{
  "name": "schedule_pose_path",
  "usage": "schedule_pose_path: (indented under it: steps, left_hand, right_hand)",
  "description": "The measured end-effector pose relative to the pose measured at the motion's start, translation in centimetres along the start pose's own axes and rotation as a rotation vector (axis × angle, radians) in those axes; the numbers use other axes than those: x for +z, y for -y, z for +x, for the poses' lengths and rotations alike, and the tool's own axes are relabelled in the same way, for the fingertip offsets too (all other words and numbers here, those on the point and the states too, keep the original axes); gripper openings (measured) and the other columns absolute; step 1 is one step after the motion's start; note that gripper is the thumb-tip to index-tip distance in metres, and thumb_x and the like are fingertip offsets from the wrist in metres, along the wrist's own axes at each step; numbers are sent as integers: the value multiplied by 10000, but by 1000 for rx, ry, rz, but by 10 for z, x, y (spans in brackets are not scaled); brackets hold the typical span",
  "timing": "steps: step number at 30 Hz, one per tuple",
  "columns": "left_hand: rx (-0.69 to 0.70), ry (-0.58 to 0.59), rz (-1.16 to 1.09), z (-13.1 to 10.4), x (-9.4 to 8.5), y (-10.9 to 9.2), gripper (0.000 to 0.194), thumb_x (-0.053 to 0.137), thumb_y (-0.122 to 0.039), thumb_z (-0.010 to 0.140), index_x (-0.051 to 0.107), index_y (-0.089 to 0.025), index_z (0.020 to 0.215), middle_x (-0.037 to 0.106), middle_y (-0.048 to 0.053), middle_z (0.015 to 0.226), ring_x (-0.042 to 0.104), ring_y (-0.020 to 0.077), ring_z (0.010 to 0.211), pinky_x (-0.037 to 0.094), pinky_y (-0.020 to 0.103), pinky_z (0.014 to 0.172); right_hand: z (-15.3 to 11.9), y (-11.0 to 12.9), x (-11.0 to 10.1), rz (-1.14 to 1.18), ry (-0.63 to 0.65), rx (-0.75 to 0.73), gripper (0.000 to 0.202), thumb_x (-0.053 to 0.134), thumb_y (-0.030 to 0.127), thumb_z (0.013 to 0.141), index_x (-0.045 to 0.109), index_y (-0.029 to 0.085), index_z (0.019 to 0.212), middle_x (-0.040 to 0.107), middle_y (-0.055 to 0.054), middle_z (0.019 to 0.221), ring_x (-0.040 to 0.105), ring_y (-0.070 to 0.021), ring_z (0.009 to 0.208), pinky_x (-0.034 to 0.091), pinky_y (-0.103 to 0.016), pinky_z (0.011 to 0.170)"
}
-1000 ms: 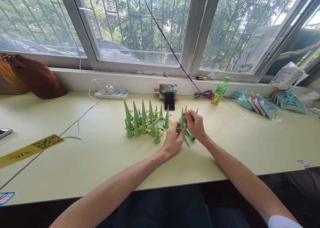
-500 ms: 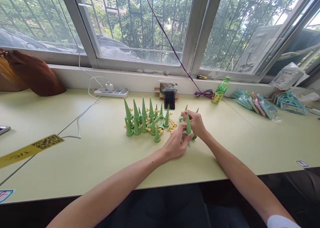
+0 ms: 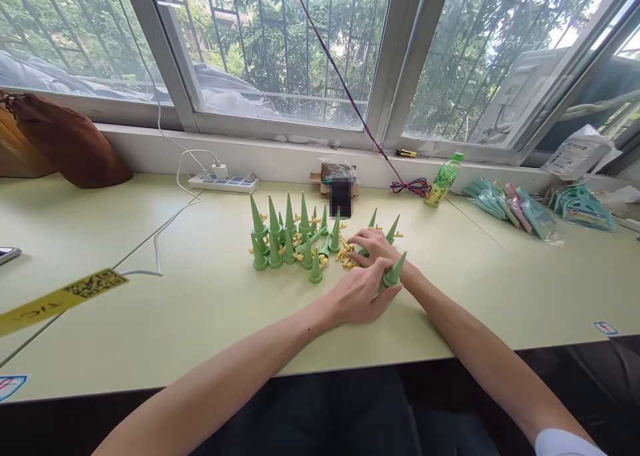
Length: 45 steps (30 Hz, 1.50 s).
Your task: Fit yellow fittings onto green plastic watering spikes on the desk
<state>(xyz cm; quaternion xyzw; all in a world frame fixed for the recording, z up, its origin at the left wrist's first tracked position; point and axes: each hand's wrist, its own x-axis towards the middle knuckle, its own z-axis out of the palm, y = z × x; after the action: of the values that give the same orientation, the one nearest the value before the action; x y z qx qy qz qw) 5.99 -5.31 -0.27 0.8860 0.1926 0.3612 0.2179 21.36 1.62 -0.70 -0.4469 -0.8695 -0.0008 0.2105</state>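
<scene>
My left hand point(image 3: 361, 293) grips a green cone point(image 3: 397, 271) near its base, with the tip leaning to the right. Behind it, my right hand point(image 3: 376, 244) reaches left with fingers apart, over small yellow plastic pieces point(image 3: 344, 256) on the table. Part of that hand hides some of the pieces. To the left stand several green cones point(image 3: 274, 251) in rows, a few of them tipped over, with yellow pieces among them. Beyond my right hand are two more cones, one of them a green cone point(image 3: 393, 228) with a yellow piece beside it.
A phone point(image 3: 341, 199) leans on a small cardboard box at the back. A power strip point(image 3: 223, 183) with a white cable lies at the back left. A green drink bottle point(image 3: 444, 180), coiled wire point(image 3: 411, 187) and bagged plastic hangers point(image 3: 520, 206) are at the back right.
My left hand has moved right with the green cone, which now tilts. My right hand has come away from the cone and moved left to the yellow pieces.
</scene>
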Motion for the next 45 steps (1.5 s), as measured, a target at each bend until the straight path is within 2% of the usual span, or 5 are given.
schedule_pose_path:
  steps: [19,27,35,41,45]
  left_hand:
    - [37,29,48,0,0,-2,160,401,-327,1008,478,-188,1025,600,6,754,529,138,577,354,266,563]
    - [123,-37,87,3,3,0,123,357,-263,1023,448,-191,1065,616,92,1076,601,150,743,432,270,610]
    - [152,-118,107,5,2,1,105,401,-221,1000,448,-196,1091,555,118,1120,600,193,933,531,296,699]
    - [143,-139,124,5,2,1,150,417,-169,964,469,-194,1102,557,110,1108,598,205,1000,552,311,756]
    - [155,-118,146,4,2,2,142,411,-192,969,477,-190,1094,562,97,1091,598,185,925,545,305,722]
  right_hand:
    - [0,7,1,-76,46,32,145,604,266,945,734,215,985,608,-106,1006,517,-243,984,418,-391,903]
    - [6,9,4,-98,66,43,159,565,223,961,711,204,901,613,-102,962,526,-236,967,422,-382,877]
    - [4,9,5,-49,45,25,218,526,197,968,684,212,818,601,-84,910,507,-225,892,429,-384,834]
    - [3,4,5,-15,17,-5,234,501,185,978,680,214,831,609,-68,895,516,-199,868,434,-355,845]
    - [2,6,3,-7,-31,-44,165,536,246,980,694,201,1001,623,-83,961,532,-199,882,429,-363,876]
